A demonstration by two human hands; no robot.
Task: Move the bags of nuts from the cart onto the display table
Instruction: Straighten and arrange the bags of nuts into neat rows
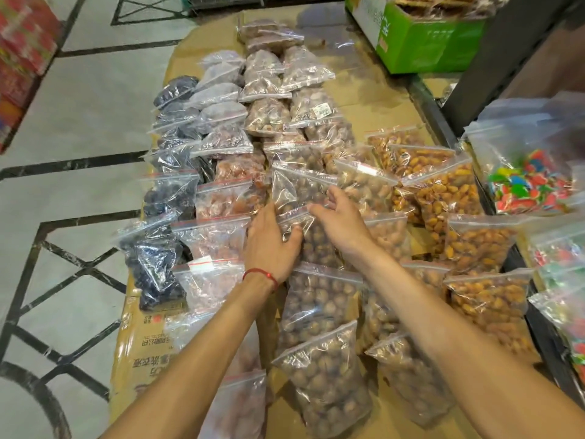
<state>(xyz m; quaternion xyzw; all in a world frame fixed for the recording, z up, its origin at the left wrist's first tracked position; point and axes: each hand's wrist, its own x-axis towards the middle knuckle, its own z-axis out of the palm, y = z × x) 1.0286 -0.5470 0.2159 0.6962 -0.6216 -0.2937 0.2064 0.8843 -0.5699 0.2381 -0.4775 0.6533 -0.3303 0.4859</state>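
Rows of clear zip bags of nuts and dried fruit lie on the cardboard-covered display table (373, 103). My left hand (269, 248) grips the left edge of a bag of brown nuts (316, 245) in the middle row, thumb on top, fingers tucked beside it. My right hand (340, 218) rests on the same bag's top right corner with fingers spread and fairly straight. More brown nut bags (319, 308) lie in front of it and behind it. Orange-coated nut bags (449, 191) fill the right row.
Dark dried-fruit bags (158, 258) line the table's left edge, next to the tiled floor (79, 122). At the right, a dark frame holds bags of coloured candy (531, 185). A green carton (427, 42) stands at the back right. Red boxes (22, 58) are stacked at the far left.
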